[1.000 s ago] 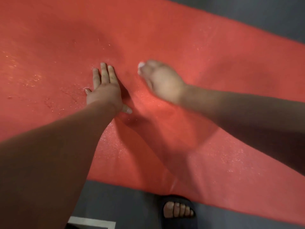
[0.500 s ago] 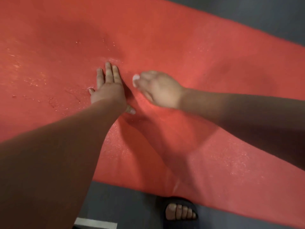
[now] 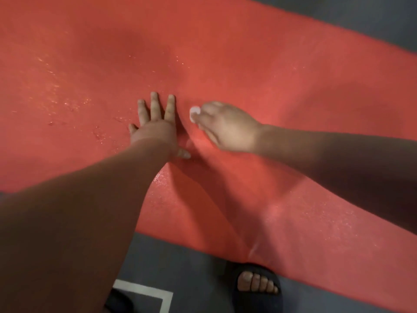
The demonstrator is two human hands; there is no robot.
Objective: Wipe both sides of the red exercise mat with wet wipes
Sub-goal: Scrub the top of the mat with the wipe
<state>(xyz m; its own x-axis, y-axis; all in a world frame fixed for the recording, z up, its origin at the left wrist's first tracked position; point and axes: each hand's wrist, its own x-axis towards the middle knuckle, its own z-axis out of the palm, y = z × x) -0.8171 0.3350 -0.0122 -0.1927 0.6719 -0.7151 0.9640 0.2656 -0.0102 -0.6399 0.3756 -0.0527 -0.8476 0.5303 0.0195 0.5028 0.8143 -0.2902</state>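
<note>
A red mat (image 3: 282, 71) is spread across a dark grey floor (image 3: 194, 265) and fills most of the view, running from the far left to the near right. Its surface is matte and finely grained, like foam. Its near edge is seen as a long straight line, broken by a soft crease where it rises beside a foot. Wet droplets (image 3: 67, 102) are scattered over the left part of the mat and catch the light. A damp, glistening patch is seen nearer, just right of the left forearm.

The left hand (image 3: 155, 132) is laid flat on the middle of the mat, palm down. Its fingers (image 3: 154, 105) are held straight and slightly spread, and the thumb is stuck out to the near right. Nothing is grasped by it; the mat is only pressed.

The right hand (image 3: 228, 128) is placed just right of the left hand, apart from it by a narrow strip of mat. Its fingers are curled round a small white wipe (image 3: 194, 113), bunched into a rounded wad that shows at the fingertips. Whether the wad touches the mat cannot be told.

At the near edge a dark open-toed sandal (image 3: 259, 299) is worn on the floor, with the toes showing. A white painted line (image 3: 144, 291), bent at a corner, is seen on the floor to its left.
</note>
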